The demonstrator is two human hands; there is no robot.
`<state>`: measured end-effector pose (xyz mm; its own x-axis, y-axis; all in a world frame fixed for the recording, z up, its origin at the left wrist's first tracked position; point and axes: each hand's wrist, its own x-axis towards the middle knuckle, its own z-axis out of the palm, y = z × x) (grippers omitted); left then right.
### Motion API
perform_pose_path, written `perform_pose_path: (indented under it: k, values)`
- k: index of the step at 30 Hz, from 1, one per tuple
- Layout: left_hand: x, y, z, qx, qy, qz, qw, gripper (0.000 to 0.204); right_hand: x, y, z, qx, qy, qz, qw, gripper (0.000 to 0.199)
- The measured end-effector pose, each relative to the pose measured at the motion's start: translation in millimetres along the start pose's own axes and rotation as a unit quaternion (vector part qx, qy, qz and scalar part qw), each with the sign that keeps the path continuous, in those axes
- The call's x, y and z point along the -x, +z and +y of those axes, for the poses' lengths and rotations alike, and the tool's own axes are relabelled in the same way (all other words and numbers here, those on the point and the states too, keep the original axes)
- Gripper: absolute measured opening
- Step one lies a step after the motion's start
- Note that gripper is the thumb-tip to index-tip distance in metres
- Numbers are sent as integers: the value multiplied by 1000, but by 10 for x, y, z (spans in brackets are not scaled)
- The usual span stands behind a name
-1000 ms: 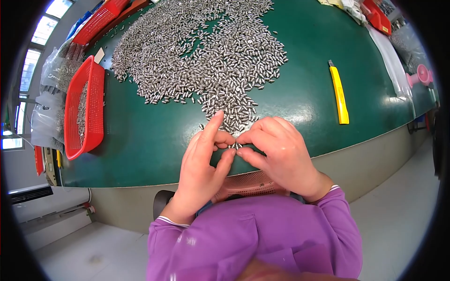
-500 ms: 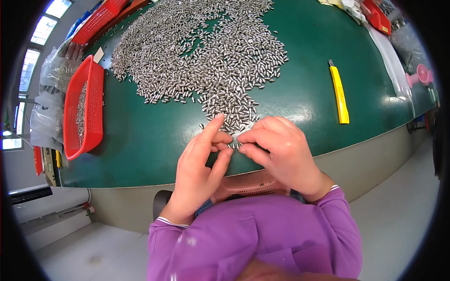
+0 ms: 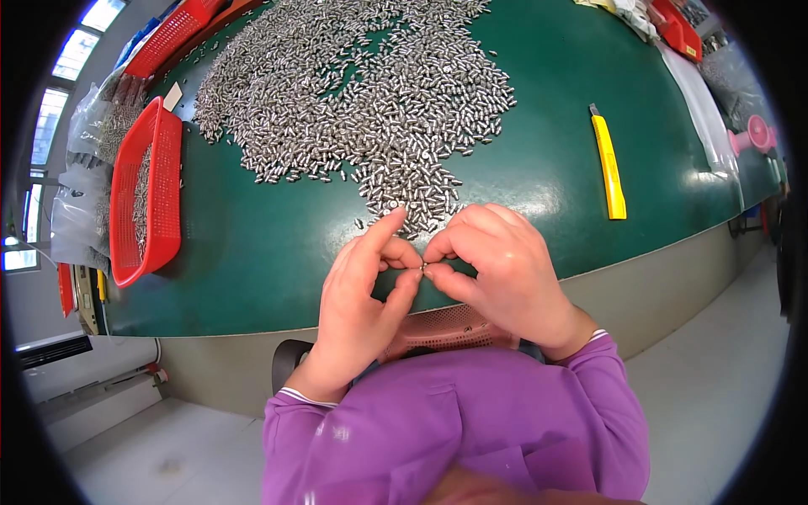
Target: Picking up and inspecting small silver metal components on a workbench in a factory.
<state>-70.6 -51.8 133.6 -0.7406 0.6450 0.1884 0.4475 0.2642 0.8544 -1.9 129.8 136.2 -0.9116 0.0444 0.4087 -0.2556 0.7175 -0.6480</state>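
My left hand [image 3: 364, 282] and my right hand [image 3: 497, 268] meet fingertip to fingertip at the near edge of the table. Each has thumb and forefinger pinched. A small silver metal part [image 3: 423, 267] shows between the fingertips, mostly covered by them. Just beyond my hands, a large heap of small, pointed silver metal parts [image 3: 412, 181] spreads over the green tabletop [image 3: 539, 194]. Below the table edge, under my hands, a pink perforated basket [image 3: 446, 328] sits with a few small parts in it.
A red perforated basket [image 3: 174, 210] with metal parts stands at the left, beside clear plastic bags [image 3: 80, 215] of parts. A yellow utility knife [image 3: 608, 168] lies at the right. Farther right are a pink object [image 3: 755, 135] and a red bin [image 3: 676, 32].
My fingertips have come together; the small parts that showed between them half a second ago are now mostly hidden. The whole view has shifted slightly.
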Motion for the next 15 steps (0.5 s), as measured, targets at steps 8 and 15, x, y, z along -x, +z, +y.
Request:
perform_pose_path:
  k: [8, 15]
  values:
    - [-12, 0, 10, -29, 28, -2, 999, 66, 16, -29, 25, -20, -21, -11, 1000, 15]
    - [-33, -3, 17, -61, 53, -8, 997, 67, 35, -20, 24, 4, -39, -21, 999, 15]
